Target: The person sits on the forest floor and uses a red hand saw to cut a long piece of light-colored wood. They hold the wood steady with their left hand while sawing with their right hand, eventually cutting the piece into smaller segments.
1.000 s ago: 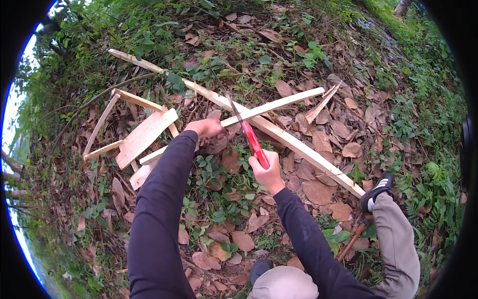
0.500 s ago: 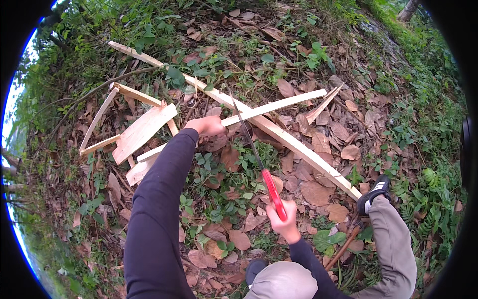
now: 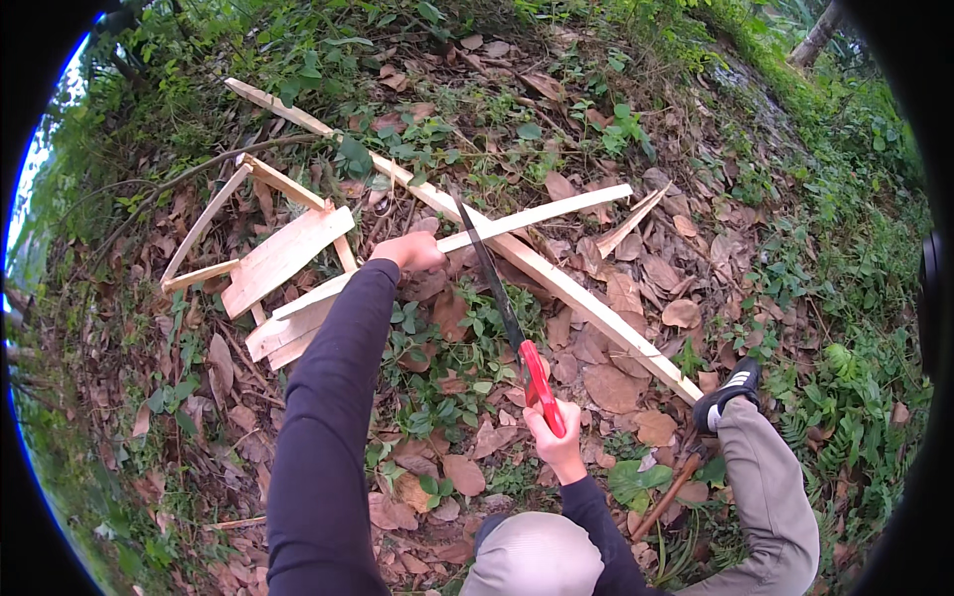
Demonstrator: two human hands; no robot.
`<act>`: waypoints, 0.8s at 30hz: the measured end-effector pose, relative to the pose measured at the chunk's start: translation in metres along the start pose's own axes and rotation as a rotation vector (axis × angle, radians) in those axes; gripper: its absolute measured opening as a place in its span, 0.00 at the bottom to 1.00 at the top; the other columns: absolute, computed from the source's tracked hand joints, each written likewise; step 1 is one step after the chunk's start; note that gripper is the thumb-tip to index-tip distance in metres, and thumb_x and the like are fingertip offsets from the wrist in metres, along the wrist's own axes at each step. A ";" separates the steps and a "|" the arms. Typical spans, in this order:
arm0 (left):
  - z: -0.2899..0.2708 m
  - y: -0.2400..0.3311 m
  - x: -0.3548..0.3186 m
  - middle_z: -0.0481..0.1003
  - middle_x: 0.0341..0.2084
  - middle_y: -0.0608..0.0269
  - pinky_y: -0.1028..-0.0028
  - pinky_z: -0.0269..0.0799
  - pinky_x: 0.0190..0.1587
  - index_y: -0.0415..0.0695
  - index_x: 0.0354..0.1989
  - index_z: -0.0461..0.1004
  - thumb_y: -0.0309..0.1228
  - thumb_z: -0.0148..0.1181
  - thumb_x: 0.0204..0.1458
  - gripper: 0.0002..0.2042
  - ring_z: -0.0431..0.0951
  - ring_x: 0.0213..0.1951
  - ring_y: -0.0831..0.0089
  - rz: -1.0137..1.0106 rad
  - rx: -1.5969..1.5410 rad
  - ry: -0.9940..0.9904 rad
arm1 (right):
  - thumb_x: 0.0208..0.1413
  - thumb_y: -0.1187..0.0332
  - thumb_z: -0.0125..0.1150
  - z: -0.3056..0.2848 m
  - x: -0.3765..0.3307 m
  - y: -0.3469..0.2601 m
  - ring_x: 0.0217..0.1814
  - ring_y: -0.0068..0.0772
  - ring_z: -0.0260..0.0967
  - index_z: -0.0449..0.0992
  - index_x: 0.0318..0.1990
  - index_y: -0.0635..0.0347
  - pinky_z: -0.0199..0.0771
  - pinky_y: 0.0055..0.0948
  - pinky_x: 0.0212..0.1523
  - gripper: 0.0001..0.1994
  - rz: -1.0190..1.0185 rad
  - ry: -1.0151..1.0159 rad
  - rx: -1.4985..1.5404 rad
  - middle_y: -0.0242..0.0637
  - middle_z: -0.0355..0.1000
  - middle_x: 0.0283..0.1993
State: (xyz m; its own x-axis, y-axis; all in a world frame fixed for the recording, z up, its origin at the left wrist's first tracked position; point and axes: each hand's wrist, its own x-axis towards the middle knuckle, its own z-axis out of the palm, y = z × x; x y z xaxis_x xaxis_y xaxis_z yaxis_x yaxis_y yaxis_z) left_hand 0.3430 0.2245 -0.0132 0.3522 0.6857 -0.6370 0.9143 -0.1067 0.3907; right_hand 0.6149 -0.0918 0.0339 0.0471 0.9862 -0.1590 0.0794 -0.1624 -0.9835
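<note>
My left hand [image 3: 417,251] is closed around a pale wooden strip [image 3: 561,206], pressing it down near its middle. This strip lies across a longer wooden strip [image 3: 596,313], which runs diagonally over the ground. In my right hand [image 3: 559,442] is the red handle of a handsaw [image 3: 504,298]. Its dark blade crosses the held strip just right of my left hand, with the tip beyond the wood. Whether the teeth have cut in cannot be made out. The left part of the strip passes behind my left forearm.
At left lies a nailed frame of thin boards [image 3: 288,260]. A split wood piece [image 3: 633,223] rests among dry leaves on the right. My shoe [image 3: 730,392] is at the long strip's near end. Beside it lies a wooden-handled tool [image 3: 666,497]. A bent branch [image 3: 189,179] stretches behind the frame.
The saw has tilted, so more of its blade's flat side shows. My left hand keeps its hold on the strip. The whole view has shifted slightly.
</note>
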 end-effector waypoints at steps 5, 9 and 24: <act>0.029 -0.016 -0.010 0.78 0.46 0.37 0.57 0.76 0.55 0.32 0.43 0.81 0.39 0.55 0.46 0.23 0.80 0.48 0.45 -0.025 0.084 0.319 | 0.53 0.73 0.69 0.007 -0.009 -0.003 0.24 0.14 0.63 0.72 0.28 0.61 0.63 0.22 0.25 0.09 -0.043 0.143 -0.007 0.25 0.68 0.22; 0.053 0.033 -0.020 0.80 0.35 0.39 0.54 0.78 0.49 0.37 0.37 0.82 0.36 0.61 0.43 0.16 0.82 0.42 0.45 0.004 0.062 0.570 | 0.48 0.71 0.74 -0.019 -0.029 0.024 0.28 0.26 0.70 0.75 0.32 0.64 0.70 0.28 0.31 0.11 -0.200 0.359 -0.479 0.35 0.73 0.26; 0.083 0.073 -0.180 0.63 0.65 0.41 0.48 0.57 0.69 0.37 0.66 0.60 0.69 0.36 0.60 0.44 0.62 0.68 0.48 0.784 -2.369 0.126 | 0.60 0.61 0.65 -0.005 0.093 -0.113 0.44 0.39 0.79 0.81 0.44 0.65 0.76 0.34 0.48 0.15 -0.401 0.056 -0.315 0.48 0.80 0.40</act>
State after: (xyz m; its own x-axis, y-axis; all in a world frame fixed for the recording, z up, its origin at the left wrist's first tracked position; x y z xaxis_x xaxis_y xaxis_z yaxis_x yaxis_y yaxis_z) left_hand 0.3631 0.0335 0.0753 0.2681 0.9576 -0.1053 -0.9322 0.2854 0.2227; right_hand 0.6150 0.0178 0.1302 0.0046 0.9710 0.2388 0.3977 0.2174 -0.8914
